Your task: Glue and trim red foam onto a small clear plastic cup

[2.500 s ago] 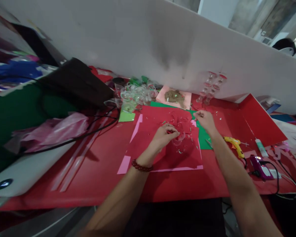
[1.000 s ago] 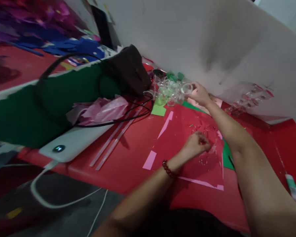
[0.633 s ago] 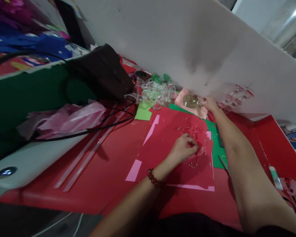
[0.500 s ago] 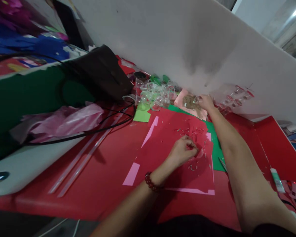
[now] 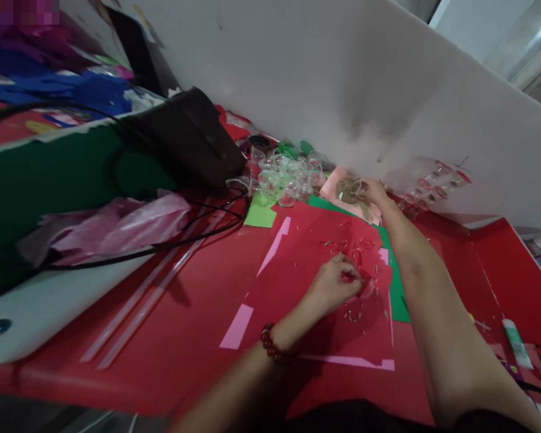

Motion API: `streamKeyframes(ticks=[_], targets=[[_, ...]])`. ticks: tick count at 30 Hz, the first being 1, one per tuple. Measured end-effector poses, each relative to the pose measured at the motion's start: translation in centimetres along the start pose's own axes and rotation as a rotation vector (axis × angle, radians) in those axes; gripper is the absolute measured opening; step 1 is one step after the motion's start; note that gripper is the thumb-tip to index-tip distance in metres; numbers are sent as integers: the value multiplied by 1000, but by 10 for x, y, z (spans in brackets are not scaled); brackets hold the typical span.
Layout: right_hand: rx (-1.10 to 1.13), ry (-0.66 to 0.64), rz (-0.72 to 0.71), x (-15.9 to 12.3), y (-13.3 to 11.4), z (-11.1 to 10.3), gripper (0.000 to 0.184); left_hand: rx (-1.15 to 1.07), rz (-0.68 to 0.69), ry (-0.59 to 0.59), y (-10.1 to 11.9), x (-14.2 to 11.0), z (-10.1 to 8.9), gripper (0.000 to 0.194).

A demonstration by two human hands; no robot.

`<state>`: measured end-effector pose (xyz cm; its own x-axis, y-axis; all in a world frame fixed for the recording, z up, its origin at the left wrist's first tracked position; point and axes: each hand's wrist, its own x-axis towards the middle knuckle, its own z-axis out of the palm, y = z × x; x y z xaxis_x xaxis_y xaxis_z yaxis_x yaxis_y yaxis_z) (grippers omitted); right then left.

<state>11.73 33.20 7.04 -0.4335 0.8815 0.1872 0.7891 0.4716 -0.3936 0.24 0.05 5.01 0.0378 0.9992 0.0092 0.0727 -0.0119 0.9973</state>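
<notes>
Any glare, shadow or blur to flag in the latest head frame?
Head view: highlights streak the clear strips; shadow lies below the left hand on the red sheet; top-left corner pixelated; the clear cup at the right hand looks soft.

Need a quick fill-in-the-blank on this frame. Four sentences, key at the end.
The bracelet is worn on the person's ____ side.
The sheet under the left hand is ____.
The right hand holds a ____ cup.
The pile beside that cup is ____.

Missing words: left; red; clear; brown.
</notes>
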Motion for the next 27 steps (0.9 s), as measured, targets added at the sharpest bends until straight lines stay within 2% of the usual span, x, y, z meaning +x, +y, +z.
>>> streamKeyframes(ticks=[8, 13, 18, 22, 24, 27], targets=[[214, 133, 145, -33, 6, -6, 35, -6, 25, 2, 0, 2, -1, 18], [282, 220, 184, -60, 14, -19, 43, 29, 68, 3, -1, 6, -1, 17], [374, 246, 196, -90, 15, -27, 49, 87, 102, -3, -2, 10, -1, 16], [639, 182, 136, -130, 7, -40, 57, 113, 137, -6, -1, 8, -3, 15], [748, 112, 94, -159, 0, -51, 60, 129, 140, -6, -1, 7, -4, 15], [790, 13, 76, -211, -16, -72, 56, 137, 124, 16, -2, 9, -4, 13]])
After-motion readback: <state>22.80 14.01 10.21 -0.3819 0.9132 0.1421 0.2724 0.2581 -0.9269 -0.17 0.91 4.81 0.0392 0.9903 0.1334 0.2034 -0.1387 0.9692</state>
